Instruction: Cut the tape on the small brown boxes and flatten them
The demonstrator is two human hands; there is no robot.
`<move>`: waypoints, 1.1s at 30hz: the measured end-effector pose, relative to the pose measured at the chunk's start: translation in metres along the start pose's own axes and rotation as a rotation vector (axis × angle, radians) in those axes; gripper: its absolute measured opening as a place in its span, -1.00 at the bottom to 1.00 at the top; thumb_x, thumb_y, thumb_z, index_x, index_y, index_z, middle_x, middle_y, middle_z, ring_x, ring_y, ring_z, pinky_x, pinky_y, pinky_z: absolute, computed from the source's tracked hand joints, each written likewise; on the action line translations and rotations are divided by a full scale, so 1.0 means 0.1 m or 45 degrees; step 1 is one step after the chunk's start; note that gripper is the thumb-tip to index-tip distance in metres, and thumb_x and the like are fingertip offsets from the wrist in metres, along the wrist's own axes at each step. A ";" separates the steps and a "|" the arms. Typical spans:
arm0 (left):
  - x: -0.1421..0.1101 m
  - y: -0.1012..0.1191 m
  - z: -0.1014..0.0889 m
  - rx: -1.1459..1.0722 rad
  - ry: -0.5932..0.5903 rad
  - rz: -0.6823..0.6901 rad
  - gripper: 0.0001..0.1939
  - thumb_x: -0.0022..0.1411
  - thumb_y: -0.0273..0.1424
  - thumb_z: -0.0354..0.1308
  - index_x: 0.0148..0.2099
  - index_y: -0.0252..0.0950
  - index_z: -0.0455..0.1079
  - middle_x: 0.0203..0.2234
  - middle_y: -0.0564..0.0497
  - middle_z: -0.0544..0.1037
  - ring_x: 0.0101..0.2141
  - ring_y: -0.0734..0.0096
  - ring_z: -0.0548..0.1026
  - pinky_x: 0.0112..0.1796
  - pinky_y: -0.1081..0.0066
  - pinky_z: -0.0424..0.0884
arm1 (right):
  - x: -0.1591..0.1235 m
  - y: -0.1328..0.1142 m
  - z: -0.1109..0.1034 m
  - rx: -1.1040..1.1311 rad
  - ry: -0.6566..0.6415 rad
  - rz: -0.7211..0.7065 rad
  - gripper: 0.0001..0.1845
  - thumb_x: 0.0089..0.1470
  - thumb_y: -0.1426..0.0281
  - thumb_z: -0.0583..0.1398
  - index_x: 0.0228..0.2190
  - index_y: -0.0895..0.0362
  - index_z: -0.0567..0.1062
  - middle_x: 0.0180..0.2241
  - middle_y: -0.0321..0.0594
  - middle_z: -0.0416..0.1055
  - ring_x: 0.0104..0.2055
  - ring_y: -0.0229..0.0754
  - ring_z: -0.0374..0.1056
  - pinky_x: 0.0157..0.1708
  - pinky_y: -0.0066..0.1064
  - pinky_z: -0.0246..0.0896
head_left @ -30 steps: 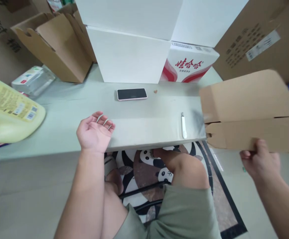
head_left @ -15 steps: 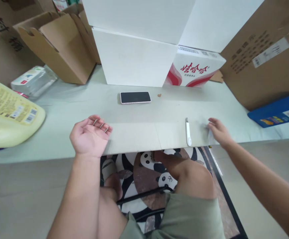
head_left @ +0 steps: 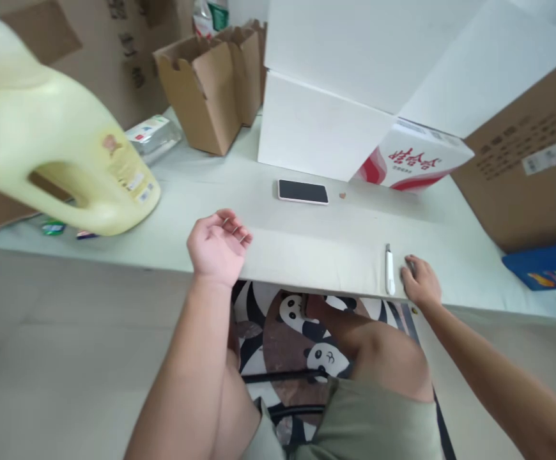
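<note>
My left hand [head_left: 215, 248] rests palm up on the front edge of the pale table [head_left: 307, 246], fingers loosely curled, holding nothing. My right hand [head_left: 420, 281] lies flat on the table edge just right of a small white utility knife [head_left: 390, 271], fingers stretched out beside it without gripping it. A black phone [head_left: 303, 191] lies face up further back at the middle.
A big yellow jug [head_left: 62, 147] lies on its side at the left. Open brown cartons [head_left: 211, 89] stand at the back left, white boxes [head_left: 335, 102] and a red-and-white box [head_left: 417, 166] at the back, a large carton [head_left: 527, 172] and blue packet [head_left: 546, 265] at right.
One second ago my right hand held a flattened cardboard box at the right; it is gone from view and the hand now lies on the table by the knife. The view swung left.
</note>
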State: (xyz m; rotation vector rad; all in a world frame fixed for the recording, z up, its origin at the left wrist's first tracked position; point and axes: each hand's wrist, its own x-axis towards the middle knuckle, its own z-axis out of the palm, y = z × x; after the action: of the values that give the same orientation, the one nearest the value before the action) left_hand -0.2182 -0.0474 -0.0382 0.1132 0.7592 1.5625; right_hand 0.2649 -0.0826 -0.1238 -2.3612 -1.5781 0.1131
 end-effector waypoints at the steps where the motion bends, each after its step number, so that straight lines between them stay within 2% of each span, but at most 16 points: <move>1: -0.01 0.02 -0.01 -0.029 -0.010 -0.004 -0.90 0.01 -0.35 0.12 -0.41 -0.26 0.40 -0.60 0.07 0.36 -0.60 0.49 0.34 -0.47 0.44 0.39 | -0.01 -0.04 -0.02 -0.024 -0.013 0.012 -0.42 0.11 0.20 0.02 0.07 0.19 0.48 0.24 0.18 0.38 0.34 0.22 0.27 0.36 0.11 0.11; 4: -0.05 0.08 -0.06 -0.108 -0.027 -0.014 -0.89 0.05 -0.35 0.11 -0.42 -0.27 0.42 -0.60 0.07 0.37 -0.59 0.50 0.35 -0.47 0.45 0.37 | 0.03 -0.20 -0.15 -0.083 -0.066 0.061 -0.47 0.03 0.24 0.05 -0.02 0.20 0.49 0.13 0.24 0.45 0.29 0.27 0.32 0.31 0.11 0.18; 6: -0.08 0.13 -0.10 -0.153 -0.027 -0.014 -0.86 0.08 -0.36 0.10 -0.44 -0.29 0.43 -0.60 0.07 0.36 -0.59 0.51 0.36 -0.47 0.46 0.36 | 0.12 -0.39 -0.30 -0.109 -0.112 0.114 -0.55 -0.06 0.26 0.13 -0.12 0.16 0.50 -0.11 0.19 0.56 0.10 0.32 0.45 0.17 0.17 0.29; 8: -0.10 0.18 -0.13 -0.188 -0.027 -0.013 -0.84 0.10 -0.36 0.09 -0.45 -0.30 0.43 -0.60 0.07 0.36 -0.60 0.52 0.35 -0.47 0.47 0.35 | 0.24 -0.67 -0.43 -0.105 -0.148 0.149 -0.60 -0.12 0.31 0.17 -0.17 0.11 0.48 -0.40 0.00 0.54 -0.19 0.27 0.52 0.00 0.19 0.37; 10: -0.11 0.23 -0.16 -0.219 -0.022 -0.016 -0.82 0.13 -0.37 0.07 -0.46 -0.31 0.43 -0.60 0.07 0.35 -0.60 0.53 0.34 -0.47 0.47 0.34 | 0.36 -1.06 -0.49 -0.059 -0.155 0.119 -0.60 -0.10 0.35 0.17 -0.14 0.08 0.45 -0.54 -0.20 0.45 -0.37 0.13 0.48 -0.10 0.11 0.40; 13: -0.10 0.29 -0.18 -0.265 -0.024 -0.028 -0.79 0.16 -0.38 0.04 -0.46 -0.31 0.42 -0.60 0.08 0.34 -0.61 0.53 0.33 -0.47 0.47 0.33 | 0.53 -1.86 -0.38 0.081 -0.164 -0.047 -0.62 0.01 0.35 0.14 -0.08 0.08 0.42 -0.47 -0.27 0.47 -0.41 -0.05 0.46 -0.16 -0.09 0.42; 17: -0.06 0.35 -0.21 -0.314 -0.036 -0.039 -0.76 0.21 -0.38 0.02 -0.45 -0.31 0.43 -0.60 0.08 0.35 -0.61 0.54 0.33 -0.47 0.48 0.31 | 0.71 -3.20 -0.03 0.268 -0.283 -0.325 -0.57 0.09 0.33 0.16 0.03 -0.02 0.37 -0.33 -0.31 0.54 -0.37 -0.17 0.49 -0.30 -0.31 0.41; 18: -0.06 0.37 -0.22 -0.325 -0.031 -0.036 -0.75 0.22 -0.39 0.02 -0.45 -0.32 0.43 -0.60 0.08 0.35 -0.60 0.54 0.33 -0.47 0.48 0.31 | 0.74 -3.55 0.04 0.307 -0.299 -0.403 -0.56 0.08 0.35 0.16 0.04 -0.02 0.36 -0.32 -0.31 0.54 -0.37 -0.17 0.49 -0.30 -0.31 0.42; 20: -0.05 0.42 -0.24 -0.344 -0.015 -0.021 -0.74 0.24 -0.40 -0.01 -0.45 -0.32 0.42 -0.60 0.08 0.35 -0.60 0.54 0.33 -0.46 0.48 0.29 | 0.77 -4.25 0.14 0.401 -0.280 -0.690 -0.51 0.07 0.41 0.18 0.07 0.02 0.34 -0.35 -0.29 0.52 -0.38 -0.14 0.47 -0.27 -0.24 0.44; 22: -0.05 0.45 -0.28 -0.350 0.003 -0.004 -0.72 0.24 -0.41 -0.02 -0.46 -0.32 0.42 -0.60 0.07 0.35 -0.60 0.54 0.33 -0.46 0.48 0.27 | 0.75 -4.88 0.15 0.379 -0.189 -0.994 -0.38 0.05 0.47 0.22 0.16 0.05 0.29 -0.33 -0.26 0.53 -0.27 -0.10 0.48 -0.11 -0.14 0.43; 23: -0.05 0.47 -0.29 -0.348 0.012 0.002 -0.73 0.24 -0.42 -0.03 -0.46 -0.32 0.42 -0.60 0.06 0.35 -0.60 0.53 0.33 -0.45 0.48 0.27 | 0.72 -5.15 0.13 0.332 -0.148 -1.079 -0.29 0.06 0.50 0.23 0.24 0.08 0.22 -0.27 -0.21 0.55 -0.19 -0.06 0.49 -0.02 -0.06 0.40; 25: -0.05 0.49 -0.33 -0.336 0.027 0.012 -0.74 0.23 -0.42 -0.02 -0.46 -0.32 0.42 -0.60 0.06 0.35 -0.59 0.53 0.33 -0.44 0.47 0.26 | 0.66 -5.59 0.06 0.223 -0.083 -1.112 -0.14 0.09 0.51 0.24 0.36 0.16 0.07 -0.10 -0.04 0.55 -0.02 0.04 0.49 0.09 0.08 0.32; 27: -0.04 0.50 -0.36 -0.329 0.028 0.022 -0.76 0.22 -0.43 0.00 -0.45 -0.32 0.42 -0.59 0.06 0.35 -0.58 0.52 0.32 -0.43 0.47 0.25 | 0.61 -5.86 -0.02 0.169 -0.082 -1.021 -0.09 0.08 0.48 0.27 0.39 0.14 0.06 0.00 0.07 0.52 -0.02 0.11 0.51 0.06 0.10 0.36; 29: -0.03 0.52 -0.38 -0.331 0.025 0.017 -0.77 0.21 -0.43 0.01 -0.45 -0.32 0.41 -0.58 0.06 0.34 -0.57 0.52 0.32 -0.42 0.46 0.25 | 0.59 -6.00 -0.06 0.163 -0.130 -0.894 -0.14 0.06 0.46 0.29 0.35 0.08 0.16 -0.02 0.08 0.53 -0.19 0.10 0.56 -0.10 0.05 0.47; 31: -0.01 0.54 -0.39 -0.337 0.025 0.011 -0.78 0.21 -0.43 0.02 -0.45 -0.32 0.41 -0.58 0.06 0.34 -0.56 0.51 0.31 -0.42 0.46 0.25 | 0.60 -6.02 -0.09 0.130 -0.165 -0.803 -0.29 0.08 0.43 0.28 0.26 0.15 0.29 -0.10 0.08 0.57 -0.34 0.03 0.54 -0.23 -0.01 0.50; 33: -0.01 0.56 -0.39 -0.342 0.023 0.010 -0.77 0.21 -0.42 0.02 -0.44 -0.32 0.42 -0.57 0.05 0.34 -0.56 0.51 0.32 -0.41 0.46 0.25 | 0.62 -5.95 -0.12 0.069 -0.198 -0.776 -0.50 0.14 0.41 0.25 0.10 0.26 0.41 -0.20 0.07 0.60 -0.37 -0.05 0.52 -0.23 -0.06 0.50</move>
State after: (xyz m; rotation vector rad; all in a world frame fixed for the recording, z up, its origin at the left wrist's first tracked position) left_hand -0.2856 -0.0606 -0.0388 -0.0958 0.5572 1.6600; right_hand -0.2381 0.1811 0.0648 -1.7673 -2.2574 0.2029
